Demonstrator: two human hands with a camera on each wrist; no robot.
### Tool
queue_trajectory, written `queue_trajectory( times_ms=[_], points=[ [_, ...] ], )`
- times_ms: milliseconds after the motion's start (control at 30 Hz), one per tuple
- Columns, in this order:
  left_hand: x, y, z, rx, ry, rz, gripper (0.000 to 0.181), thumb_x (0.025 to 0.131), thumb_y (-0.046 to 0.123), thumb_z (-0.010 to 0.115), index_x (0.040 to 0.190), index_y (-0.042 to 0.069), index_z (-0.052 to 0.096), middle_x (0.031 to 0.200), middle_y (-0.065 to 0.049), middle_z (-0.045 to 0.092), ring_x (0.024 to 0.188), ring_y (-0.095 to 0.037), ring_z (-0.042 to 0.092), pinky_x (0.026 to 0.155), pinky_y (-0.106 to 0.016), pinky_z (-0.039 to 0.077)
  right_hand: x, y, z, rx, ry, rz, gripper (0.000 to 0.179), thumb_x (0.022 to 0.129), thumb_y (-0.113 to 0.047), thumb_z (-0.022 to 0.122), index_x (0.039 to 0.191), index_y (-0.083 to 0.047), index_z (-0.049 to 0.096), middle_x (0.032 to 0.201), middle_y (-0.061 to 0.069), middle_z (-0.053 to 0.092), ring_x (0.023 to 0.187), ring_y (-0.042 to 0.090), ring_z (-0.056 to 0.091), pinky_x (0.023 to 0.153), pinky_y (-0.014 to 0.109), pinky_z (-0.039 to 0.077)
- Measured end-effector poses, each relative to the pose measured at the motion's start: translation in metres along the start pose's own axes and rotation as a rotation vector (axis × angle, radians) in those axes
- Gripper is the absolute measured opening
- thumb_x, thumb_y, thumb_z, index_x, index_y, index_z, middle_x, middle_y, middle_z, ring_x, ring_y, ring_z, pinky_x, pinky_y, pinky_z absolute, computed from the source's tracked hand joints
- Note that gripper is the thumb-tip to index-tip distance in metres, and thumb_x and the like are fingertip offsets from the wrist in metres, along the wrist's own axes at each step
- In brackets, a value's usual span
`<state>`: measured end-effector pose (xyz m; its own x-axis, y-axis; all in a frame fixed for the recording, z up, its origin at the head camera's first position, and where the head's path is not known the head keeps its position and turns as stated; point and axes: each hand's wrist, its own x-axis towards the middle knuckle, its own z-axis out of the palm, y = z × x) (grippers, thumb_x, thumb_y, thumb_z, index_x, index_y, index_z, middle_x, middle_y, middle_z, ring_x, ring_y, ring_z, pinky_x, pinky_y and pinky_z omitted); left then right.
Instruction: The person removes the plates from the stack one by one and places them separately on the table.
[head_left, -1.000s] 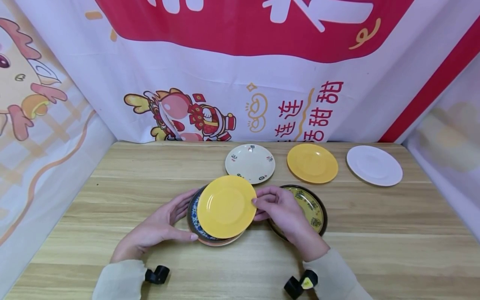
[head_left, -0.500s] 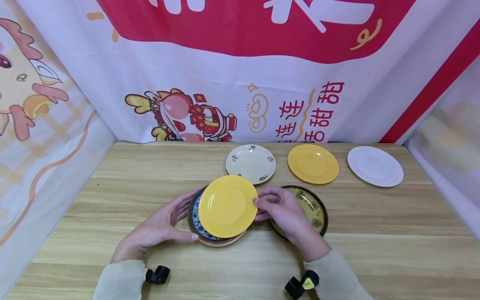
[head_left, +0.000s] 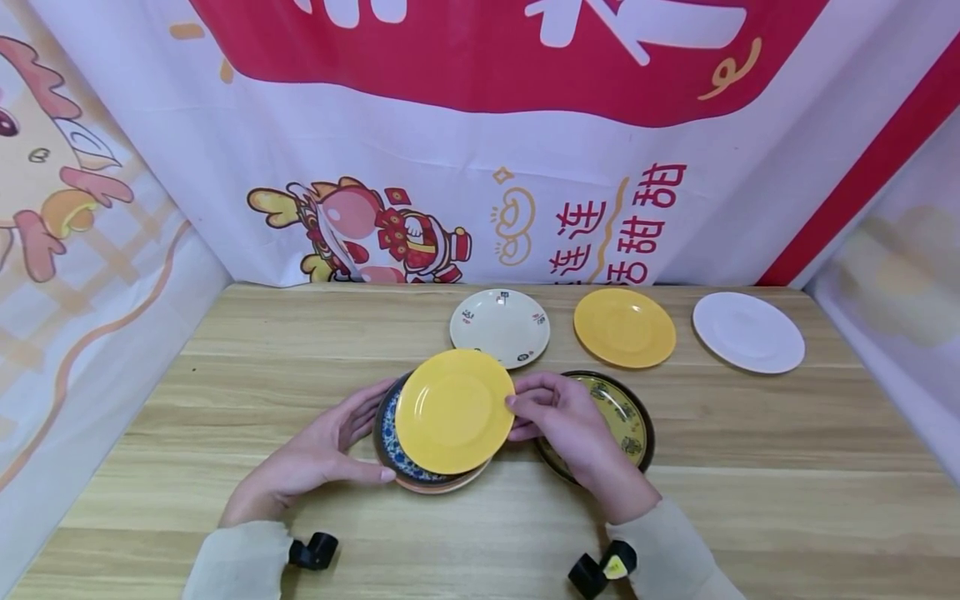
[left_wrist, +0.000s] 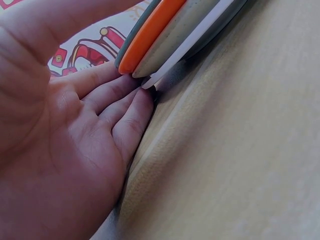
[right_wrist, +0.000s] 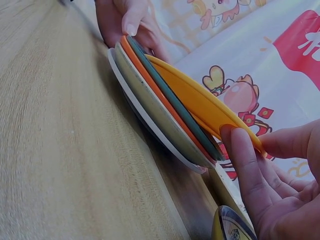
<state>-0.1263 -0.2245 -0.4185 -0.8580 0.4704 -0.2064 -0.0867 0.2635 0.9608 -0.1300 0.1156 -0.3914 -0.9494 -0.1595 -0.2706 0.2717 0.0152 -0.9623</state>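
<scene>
A yellow plate [head_left: 453, 412] leans over a stack of plates, its right rim pinched between the thumb and fingers of my right hand [head_left: 566, 421]. The right wrist view shows its right side lifted above the stack, the far side low against it. Directly beneath is a dark-rimmed plate with a blue pattern [head_left: 387, 433]. Below that come an orange plate [right_wrist: 162, 102], a beige one [right_wrist: 142, 95] and a white-rimmed one [right_wrist: 125, 80]. My left hand [head_left: 326, 446] rests around the stack's left side, fingers nearly straight, fingertips at the rims and thumb at the front.
Along the table's [head_left: 750, 517] back lie a cream plate with small markings [head_left: 498, 329], a second yellow plate [head_left: 625, 327] and a white plate [head_left: 748, 332]. A dark-rimmed plate with a yellow-green centre [head_left: 626, 417] lies partly under my right hand. A printed cloth [head_left: 360, 133] hangs behind.
</scene>
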Motion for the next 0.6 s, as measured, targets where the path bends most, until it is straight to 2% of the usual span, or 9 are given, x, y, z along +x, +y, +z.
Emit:
queue_trajectory(
  times_ms=[600],
  points=[
    [-0.0002,-0.0014,-0.0007,0.011,-0.003,0.027,0.111,0.08,0.012,0.094,0.17,0.02,0.03,0.18,-0.008,0.024,0.167,-0.041,0.02,0.135,-0.06,0.015,-0.0025,-0.0043,-0.0033,0.013,0.003,-0.021,0.026,0.101,-0.003,0.07,0.126,0.004,0.065,0.104,0.013,0.075,0.083,0.02,0.077,0.08,0.033,0.07]
  ],
)
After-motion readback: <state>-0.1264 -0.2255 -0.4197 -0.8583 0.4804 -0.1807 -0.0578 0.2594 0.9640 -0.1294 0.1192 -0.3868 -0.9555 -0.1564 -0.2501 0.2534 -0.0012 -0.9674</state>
